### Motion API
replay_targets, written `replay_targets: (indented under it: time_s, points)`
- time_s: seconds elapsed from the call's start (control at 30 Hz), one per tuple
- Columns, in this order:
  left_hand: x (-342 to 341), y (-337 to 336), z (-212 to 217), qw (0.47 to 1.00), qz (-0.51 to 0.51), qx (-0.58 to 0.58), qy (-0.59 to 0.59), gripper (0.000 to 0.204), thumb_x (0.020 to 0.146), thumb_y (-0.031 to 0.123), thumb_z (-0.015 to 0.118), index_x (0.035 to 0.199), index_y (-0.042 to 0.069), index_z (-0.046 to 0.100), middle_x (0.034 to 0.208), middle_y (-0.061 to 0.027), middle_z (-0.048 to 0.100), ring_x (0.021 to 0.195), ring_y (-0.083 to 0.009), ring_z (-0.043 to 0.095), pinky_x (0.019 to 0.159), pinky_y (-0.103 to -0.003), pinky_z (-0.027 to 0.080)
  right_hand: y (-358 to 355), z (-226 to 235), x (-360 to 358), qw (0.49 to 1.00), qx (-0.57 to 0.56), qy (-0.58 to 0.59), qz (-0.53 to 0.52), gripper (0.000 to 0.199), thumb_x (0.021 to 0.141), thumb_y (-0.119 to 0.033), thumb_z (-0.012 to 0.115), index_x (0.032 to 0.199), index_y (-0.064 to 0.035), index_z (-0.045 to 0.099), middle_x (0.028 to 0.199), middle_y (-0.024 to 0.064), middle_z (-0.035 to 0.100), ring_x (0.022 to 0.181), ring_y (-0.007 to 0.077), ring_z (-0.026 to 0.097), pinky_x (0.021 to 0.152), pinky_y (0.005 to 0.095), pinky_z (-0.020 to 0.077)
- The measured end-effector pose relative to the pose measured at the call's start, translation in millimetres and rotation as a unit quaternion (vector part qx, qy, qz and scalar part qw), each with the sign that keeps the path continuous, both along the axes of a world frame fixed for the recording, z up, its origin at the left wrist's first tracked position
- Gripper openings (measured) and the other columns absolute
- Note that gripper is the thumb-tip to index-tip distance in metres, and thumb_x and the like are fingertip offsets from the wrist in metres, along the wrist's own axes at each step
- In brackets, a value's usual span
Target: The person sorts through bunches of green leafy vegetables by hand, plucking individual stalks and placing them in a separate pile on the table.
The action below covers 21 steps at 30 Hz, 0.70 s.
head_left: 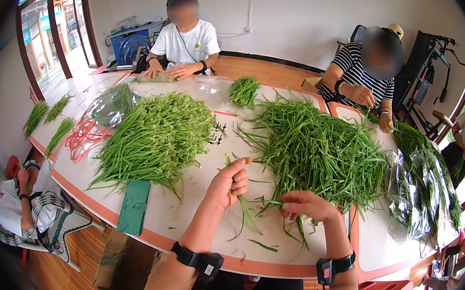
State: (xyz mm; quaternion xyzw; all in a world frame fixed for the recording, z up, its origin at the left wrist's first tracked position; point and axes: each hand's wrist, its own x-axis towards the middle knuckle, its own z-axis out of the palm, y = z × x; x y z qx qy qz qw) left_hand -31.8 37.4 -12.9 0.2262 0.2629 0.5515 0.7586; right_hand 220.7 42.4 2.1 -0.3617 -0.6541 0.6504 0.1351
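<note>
My left hand (228, 183) is closed around a few thin green chive-like stalks (246, 215); their tips poke out above the fist and the lower ends hang beneath it. Just to the right, my right hand (309, 205) pinches a narrow green leaf (272, 203) between thumb and fingers. Beyond it spreads a big loose heap of long green leaves (317, 151). A second, neater pile of green stalks (156, 133) lies left of my left hand, cut ends toward the left. Small leaf scraps (263, 246) are scattered on the table below my hands.
The white table (219, 238) has an orange border. A green phone (134, 207) lies near its edge. Red ties (87, 137), a bagged bunch (114, 105) and a small bundle (245, 92) lie farther off. Plastic-wrapped greens (423, 191) are at right. Several people surround the table.
</note>
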Motion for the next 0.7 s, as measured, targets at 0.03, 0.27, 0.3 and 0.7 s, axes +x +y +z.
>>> replay_targets:
  time_s: [0.03,0.27,0.3,0.7]
  points:
    - [2,-1,-1,1.0,0.004,-0.001,-0.002,0.023,0.089,0.028,0.051,0.101,0.008,0.053,0.056,0.007,0.032,0.043,-0.0043,0.025,0.04,-0.02,0.02,6,0,4,0.998,-0.017,0.06,-0.007,0.051,0.089,-0.03,0.052,0.126,0.003,0.04,0.106,0.0117,0.058,0.092,0.0186,0.058,0.077,0.03,0.0484]
    - [41,-16,-4,0.996,-0.075,0.028,0.047,0.028,0.093,0.029,0.043,0.105,0.005,0.051,0.06,0.0028,0.04,0.046,-0.0064,0.033,0.042,-0.02,0.028,-23,-23,-62,0.982,0.068,0.145,-0.096,0.064,0.085,-0.039,0.057,0.126,0.0044,0.035,0.106,0.008,0.052,0.098,0.015,0.05,0.088,0.0291,0.0396]
    - [44,-16,0,0.996,-0.077,0.018,0.047,0.028,0.093,0.029,0.043,0.106,0.005,0.051,0.061,0.0021,0.041,0.046,-0.0067,0.034,0.042,-0.02,0.029,-30,-33,-64,0.986,0.035,0.14,-0.089,0.054,0.085,-0.031,0.061,0.121,0.0028,0.039,0.104,0.0047,0.051,0.095,0.0111,0.048,0.085,0.0262,0.0398]
    - [1,1,-4,0.999,0.029,-0.02,-0.011,0.024,0.092,0.027,0.045,0.101,0.006,0.052,0.058,0.0045,0.036,0.04,-0.0038,0.024,0.037,-0.019,0.018,-32,-2,-42,0.989,-0.028,-0.043,0.136,0.028,0.089,-0.024,0.053,0.092,0.0012,0.063,0.063,0.001,0.058,0.059,0.0062,0.052,0.056,0.021,0.0412]
